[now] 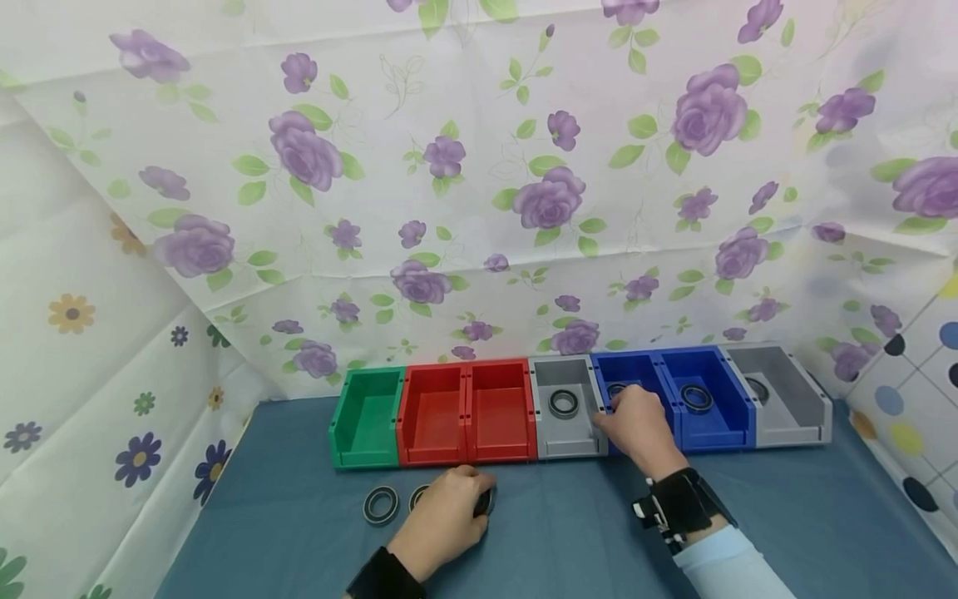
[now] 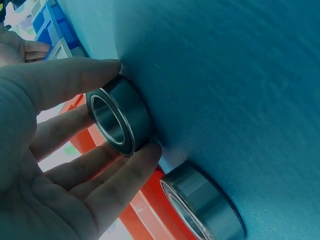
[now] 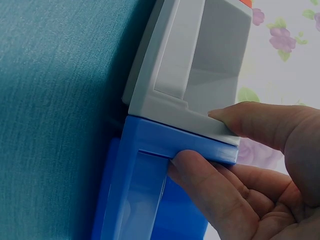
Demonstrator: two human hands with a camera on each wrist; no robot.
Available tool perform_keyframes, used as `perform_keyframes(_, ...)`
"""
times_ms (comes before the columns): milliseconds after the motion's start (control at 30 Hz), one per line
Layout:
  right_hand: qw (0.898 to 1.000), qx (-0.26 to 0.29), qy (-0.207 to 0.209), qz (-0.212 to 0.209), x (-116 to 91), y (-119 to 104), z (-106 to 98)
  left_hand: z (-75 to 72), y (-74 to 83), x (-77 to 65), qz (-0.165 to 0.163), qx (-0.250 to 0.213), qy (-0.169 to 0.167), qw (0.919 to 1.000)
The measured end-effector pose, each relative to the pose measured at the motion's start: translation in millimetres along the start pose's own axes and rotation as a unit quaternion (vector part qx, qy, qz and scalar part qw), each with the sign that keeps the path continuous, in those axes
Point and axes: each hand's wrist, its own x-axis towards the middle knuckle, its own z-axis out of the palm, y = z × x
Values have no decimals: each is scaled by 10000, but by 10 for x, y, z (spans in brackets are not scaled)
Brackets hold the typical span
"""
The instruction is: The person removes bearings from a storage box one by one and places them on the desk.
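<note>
My left hand [image 1: 447,517] pinches a ball bearing [image 2: 122,117] between thumb and fingers, at the blue tabletop in front of the red bins. A second bearing [image 2: 202,202] lies beside it, partly covered by the hand in the head view, and a third bearing [image 1: 381,505] lies further left. My right hand [image 1: 639,426] pinches the adjoining side walls of a grey bin [image 3: 170,107] and a blue bin [image 3: 150,142], thumb on the grey side, index finger on the blue. A bearing [image 1: 616,388] shows partly behind that hand, in the blue bin.
The bins stand in a row: a green bin [image 1: 368,420], two red bins [image 1: 434,412], then grey, two blue, and a grey bin [image 1: 793,399] at the right end. Bearings lie in the right-hand bins. A flowered sheet [image 1: 479,216] hangs behind the table [image 1: 284,499].
</note>
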Motion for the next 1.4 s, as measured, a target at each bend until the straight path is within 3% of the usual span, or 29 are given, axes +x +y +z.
perform_keyframes(533,9999,109,-74,-6,-4,-23,-9,-45,32,-27,-138,139,-126,9997)
perform_keyframes(867,9999,106,-26,-74,1,-14,-2,-181,124,35,37,-11,433,9991)
perform_keyframes(1167,10000,33,-3,-64,2,-11,-15,-397,351,313,374,-278,1162,9921)
perform_keyframes(1400,10000,21,-62,-18,5,10,-10,-439,524,629,508,-665,1698,9819)
